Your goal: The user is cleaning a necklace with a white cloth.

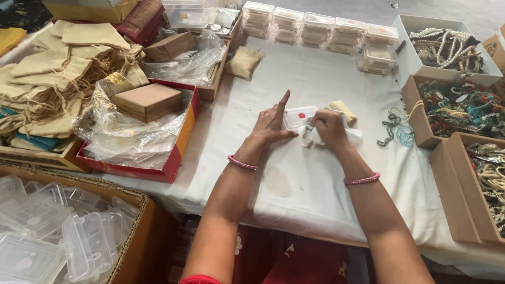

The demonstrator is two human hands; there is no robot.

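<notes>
Small box: one clear plastic box [299,117] with a red dot on its lid, lying at table centre, pinned under both hands.
Left hand: left hand [272,124] pressed down on the box's 9 o'clock edge, fingers closed on it, index finger raised and pointing to 12 o'clock.
Right hand: right hand [330,128] at the box's 3 o'clock, fingers clamped together on a white cloth [315,135] bunched against the box.
Wrists: one pink bangle [242,162] on the left, one pink bangle [361,180] on the right.
Roll: one small beige pouch roll [343,111] just beside the right hand, at its 1 o'clock.
Loose beads: one teal strand [397,134] at 3 o'clock from the hands, a tan cord looped above it.
Stacked boxes: five stacks of clear lidded boxes [318,29] in a row at 12 o'clock.
Jewellery trays: three open cartons at 2 to 4 o'clock; one white carton [405,31] with pearls, two brown cartons [415,113] with mixed beads and bangles.
Pouches: heap of beige drawstring pouches [55,76] at 10 o'clock; one lone pouch [243,62] at 11 o'clock.
Wooden boxes: two [148,101], on crinkled plastic in red trays.
Empty boxes: carton of clear boxes [52,236] at 8 o'clock, too jumbled to count.
Surface: table under a white cloth sheet [294,194], faintly stained near the front edge.
Room: only the table shows; the room beyond cannot be told.
</notes>
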